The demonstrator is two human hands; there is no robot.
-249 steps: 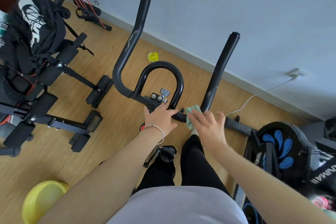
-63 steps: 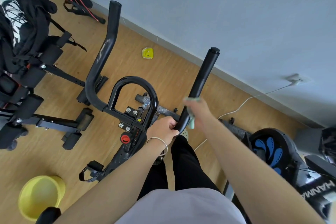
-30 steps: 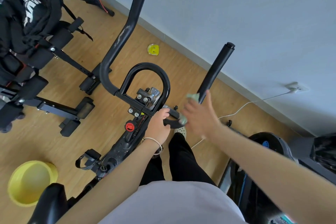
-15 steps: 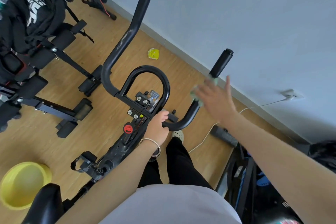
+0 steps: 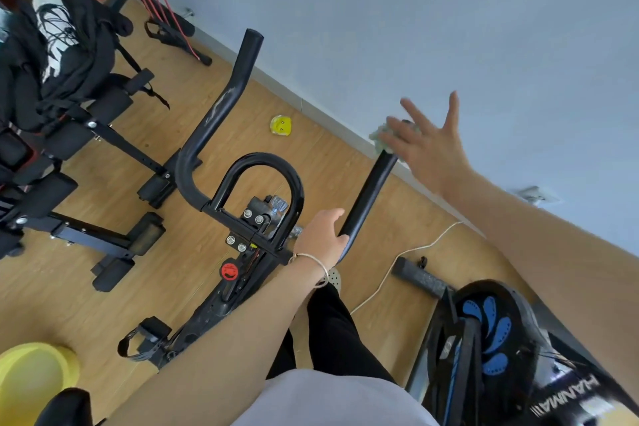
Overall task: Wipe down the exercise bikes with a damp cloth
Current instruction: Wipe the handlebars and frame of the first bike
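Hands work the exercise bike [image 5: 221, 290]: the left hand [image 5: 323, 235] grips the bend of the smooth black right handlebar [image 5: 366, 197], steadying it. The right hand [image 5: 425, 145], fingers spread wide, presses a small crumpled pale green cloth [image 5: 380, 138] against the bar's tip. This stroke seems finished; next likely calls for the unwiped left bar.

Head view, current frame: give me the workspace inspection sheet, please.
Surface: wood floor, bare patches between machines.
Job's things: green cloth at the tip of the right handlebar; yellow basin lower left.
Clutter: small yellow object near the wall; dark clothing piled on a bench.
Grippers: right hand presses the cloth, fingers spread; left hand grips the bar's bend.
Cables: white cord across the floor.
Surroundings: second bike at right.
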